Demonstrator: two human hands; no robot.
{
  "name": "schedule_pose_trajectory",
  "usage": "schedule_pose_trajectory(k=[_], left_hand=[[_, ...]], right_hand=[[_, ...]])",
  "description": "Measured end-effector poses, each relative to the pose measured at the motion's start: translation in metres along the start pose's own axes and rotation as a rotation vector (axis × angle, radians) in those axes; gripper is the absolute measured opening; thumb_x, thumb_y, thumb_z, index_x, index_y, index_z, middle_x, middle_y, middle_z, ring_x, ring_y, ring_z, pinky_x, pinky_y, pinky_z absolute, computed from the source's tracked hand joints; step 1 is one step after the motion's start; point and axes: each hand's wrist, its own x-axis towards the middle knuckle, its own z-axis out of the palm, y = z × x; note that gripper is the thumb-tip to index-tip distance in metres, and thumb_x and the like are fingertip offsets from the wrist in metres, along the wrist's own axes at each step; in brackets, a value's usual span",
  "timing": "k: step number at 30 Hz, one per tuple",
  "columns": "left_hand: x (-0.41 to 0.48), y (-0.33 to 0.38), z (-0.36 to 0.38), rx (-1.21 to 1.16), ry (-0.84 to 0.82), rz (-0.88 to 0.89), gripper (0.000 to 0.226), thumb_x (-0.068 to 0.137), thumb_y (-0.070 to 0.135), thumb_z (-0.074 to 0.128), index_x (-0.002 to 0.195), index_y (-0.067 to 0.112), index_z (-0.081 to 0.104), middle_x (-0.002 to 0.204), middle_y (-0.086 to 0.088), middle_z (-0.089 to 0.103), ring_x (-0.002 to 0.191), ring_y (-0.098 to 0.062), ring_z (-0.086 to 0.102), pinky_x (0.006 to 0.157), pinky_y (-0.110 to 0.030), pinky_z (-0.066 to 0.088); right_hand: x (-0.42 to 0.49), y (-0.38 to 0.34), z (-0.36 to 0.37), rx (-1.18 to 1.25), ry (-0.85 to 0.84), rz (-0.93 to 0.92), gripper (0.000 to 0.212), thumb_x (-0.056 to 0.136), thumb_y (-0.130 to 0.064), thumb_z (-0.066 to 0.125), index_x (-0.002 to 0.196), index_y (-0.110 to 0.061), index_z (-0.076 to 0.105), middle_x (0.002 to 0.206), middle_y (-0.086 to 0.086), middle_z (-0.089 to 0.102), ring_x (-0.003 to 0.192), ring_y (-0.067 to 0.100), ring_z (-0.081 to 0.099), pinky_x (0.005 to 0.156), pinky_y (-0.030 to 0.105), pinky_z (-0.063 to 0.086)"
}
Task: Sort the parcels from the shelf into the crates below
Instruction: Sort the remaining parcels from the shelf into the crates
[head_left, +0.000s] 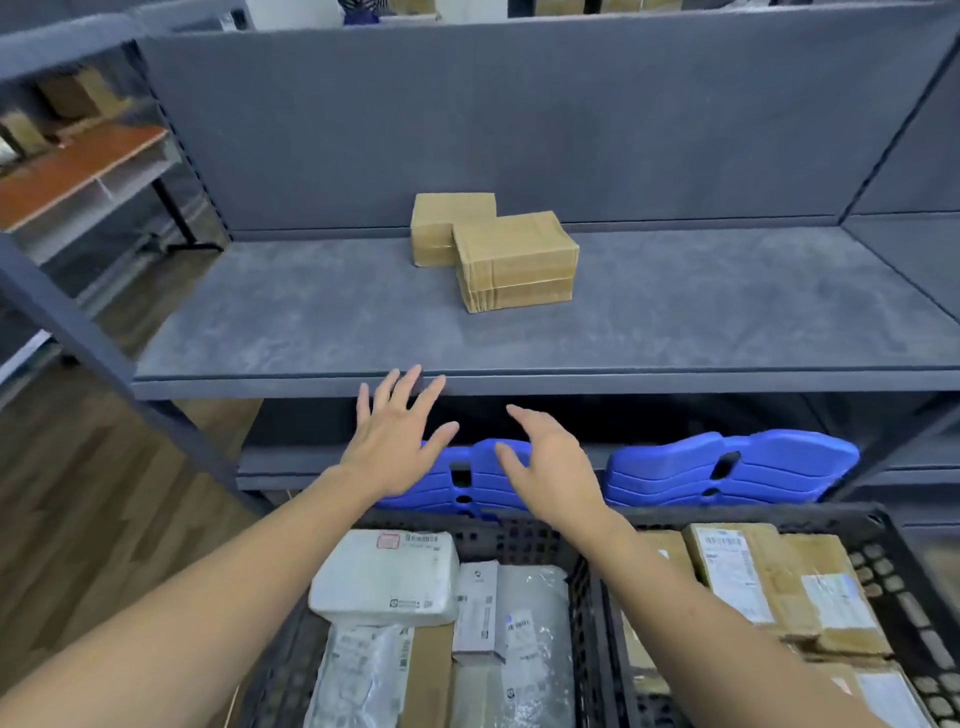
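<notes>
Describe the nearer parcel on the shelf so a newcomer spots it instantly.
Find the wide grey shelf. Two brown cardboard parcels sit mid-shelf, touching. The front parcel is the right-hand one, nearer the shelf edge, partly hiding the rear parcel.

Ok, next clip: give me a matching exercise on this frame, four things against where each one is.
Things:
1 white padded parcel
2 left hand
3 brown cardboard boxes
4 blue plastic panels

Places:
A on the grey shelf board, toward the back
B in the left black crate
C on the lower shelf level
D raised before that board's front edge, fingers spread, holding nothing

Pairs: 1-B, 2-D, 3-A, 4-C
</notes>
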Motion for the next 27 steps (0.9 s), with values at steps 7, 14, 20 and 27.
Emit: schedule_pose_trajectory(k=[7, 14, 20, 27], left_hand=[[0.056, 0.020, -0.027, -0.249, 0.128, -0.070, 0.059, 0.110, 0.046, 0.038, 0.162, 0.018, 0.033, 0.170, -0.008, 0.026, 0.158, -0.030, 0.018, 0.129, -0.045, 0.012], [0.158, 0.032, -0.080, -0.977, 0.185, -0.325, 0.059, 0.108, 0.045, 0.049, 0.159, 0.017, 0.038, 0.162, 0.001, 0.043, 0.147, -0.016, 0.042, 0.123, -0.034, 0.031], [0.193, 0.035, -0.074, -1.324, 0.079, -0.288, 0.044, 0.106, 0.030, 0.052, 0.149, 0.035, 0.050, 0.139, 0.019, 0.063, 0.129, -0.007, 0.059, 0.115, -0.039, 0.044], [0.153, -0.008, -0.064, -1.443, 0.164, -0.252, 0.056, 0.099, -0.008, 0.034, 0.135, 0.028, 0.058, 0.104, 0.001, 0.074, 0.079, -0.010, 0.070, 0.072, -0.032, 0.062]], right_hand=[[0.082, 0.010, -0.044, 0.403, 0.344, 0.086, 0.057, 0.100, -0.033, 0.067, 0.149, -0.010, 0.050, 0.147, 0.006, 0.056, 0.133, 0.021, 0.055, 0.114, 0.043, 0.044], [0.192, 0.013, -0.075, 0.582, 0.357, 0.274, 0.082, 0.100, -0.047, 0.063, 0.164, -0.014, 0.023, 0.169, -0.001, 0.031, 0.154, 0.018, 0.030, 0.124, 0.034, 0.026], [0.219, 0.018, -0.072, 0.616, 0.329, 0.276, 0.039, 0.097, -0.049, 0.064, 0.128, -0.027, 0.061, 0.112, -0.019, 0.066, 0.116, 0.015, 0.063, 0.103, 0.036, 0.049], [0.155, 0.040, -0.068, 0.640, 0.287, 0.059, 0.042, 0.095, -0.020, 0.076, 0.133, -0.030, 0.062, 0.133, 0.003, 0.065, 0.110, 0.004, 0.066, 0.096, 0.018, 0.050]])
